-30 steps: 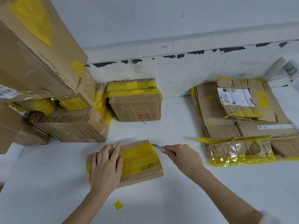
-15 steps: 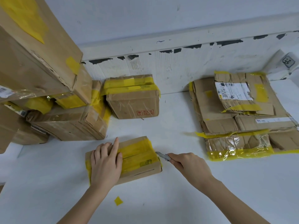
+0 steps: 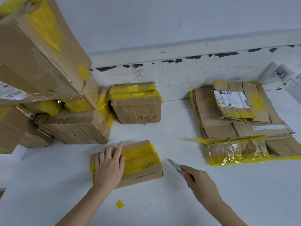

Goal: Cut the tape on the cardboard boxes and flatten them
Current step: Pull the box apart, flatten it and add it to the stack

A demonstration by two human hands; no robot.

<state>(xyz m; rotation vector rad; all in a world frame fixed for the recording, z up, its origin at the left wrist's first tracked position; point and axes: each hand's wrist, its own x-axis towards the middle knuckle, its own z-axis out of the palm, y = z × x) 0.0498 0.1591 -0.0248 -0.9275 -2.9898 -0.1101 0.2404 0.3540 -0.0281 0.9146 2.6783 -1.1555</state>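
A small cardboard box [image 3: 130, 162] lies flat on the white surface [image 3: 211, 193], near the front and a little left of centre, its top crossed by wide bands of yellow tape [image 3: 140, 156] that wrap over its right end. The left hand [image 3: 109, 165] rests palm down on the left half of the box, fingers straight and lightly spread, the index finger reaching toward the far edge. To the right of the box, apart from it, the right hand [image 3: 199, 179] has its grip curled round the handle of a utility knife [image 3: 174, 165], whose blurred blade points toward the box's taped right end without touching it. A small scrap of yellow tape [image 3: 120, 204] lies on the surface in front of the box. Behind it, against the white wall, stands another taped box [image 3: 136, 106] with a red print on its front. To the left rises a pile of larger taped boxes [image 3: 48, 95]. On the right lies a stack of flattened cardboard [image 3: 241, 124] with yellow tape and a white shipping label.
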